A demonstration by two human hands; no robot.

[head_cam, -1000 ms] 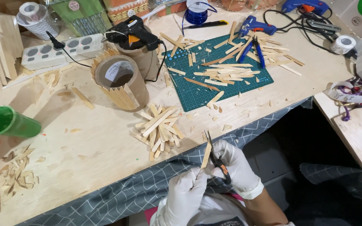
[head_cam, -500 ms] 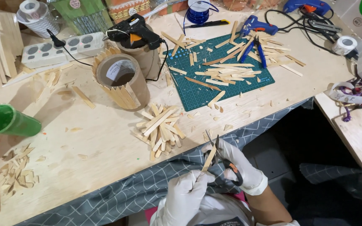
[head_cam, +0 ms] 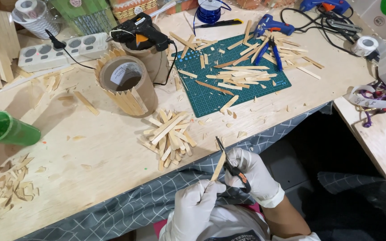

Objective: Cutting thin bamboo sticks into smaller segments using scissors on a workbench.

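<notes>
A pale plywood table (head_cam: pixel 90 151) carries a green cutting mat (head_cam: pixel 233 80). Left of the mat stands a cardboard tube (head_cam: pixel 128 85); below-left lies a heap of wooden sticks (head_cam: pixel 168 136); far left, a green cup (head_cam: pixel 5 129).

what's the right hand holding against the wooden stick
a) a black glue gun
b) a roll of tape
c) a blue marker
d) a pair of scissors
d: the right hand grips a pair of scissors with the blades at the wooden stick that the left hand holds; the black glue gun rests on the table.
</notes>
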